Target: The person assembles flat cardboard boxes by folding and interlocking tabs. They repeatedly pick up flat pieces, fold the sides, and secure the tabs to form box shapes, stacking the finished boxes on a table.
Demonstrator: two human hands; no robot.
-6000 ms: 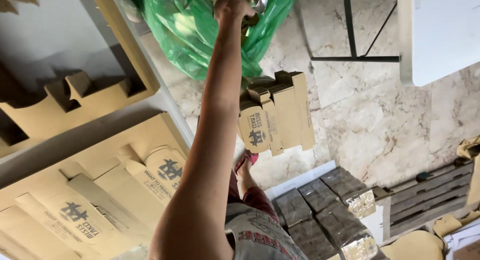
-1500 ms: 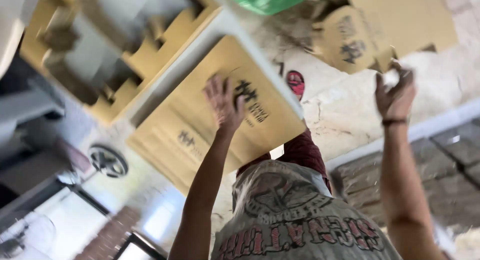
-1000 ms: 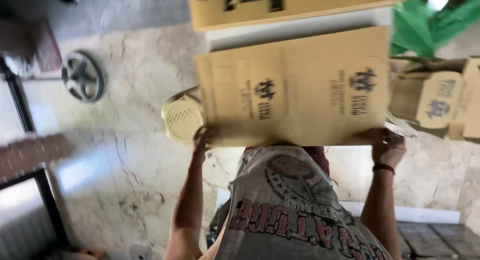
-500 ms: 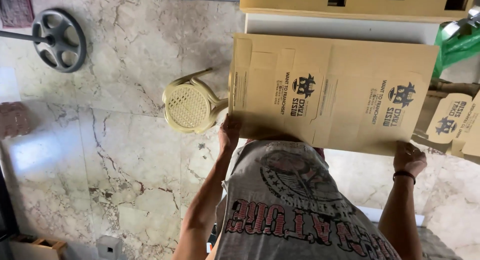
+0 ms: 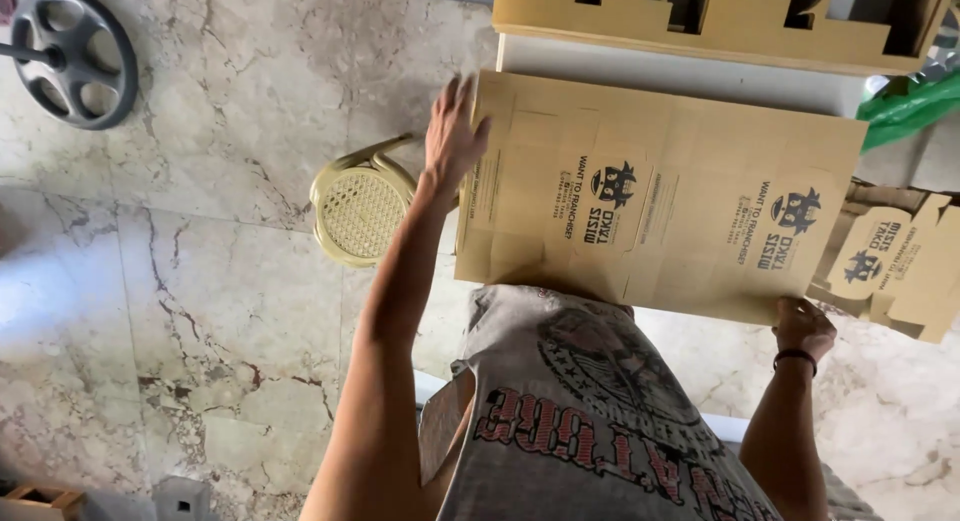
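While your left hand (image 5: pixel 452 131) lies flat and open on the sheet (image 5: pixel 655 196), your right hand (image 5: pixel 803 326) pinches its near corner. It looks light, stiff, creasable: grip opposite edges.

One view only, from the person's head, and it looks steeply down the grey printed shirt (image 5: pixel 590 421) to the marble floor (image 5: pixel 200 311), so the person's own front fills the bottom edge of the picture. It sits very near the body, the left hand (image 5: pixel 452 131) reaching along the left edge of the flat cardboard sheet (image 5: pixel 660 196) and the right hand (image 5: pixel 803 326) at the sheet's lower right corner. Further off, the woven stool (image 5: pixel 360 211) and the black wheel (image 5: pixel 72 59) near the top left corner lie on the floor below, seen almost from straight above.
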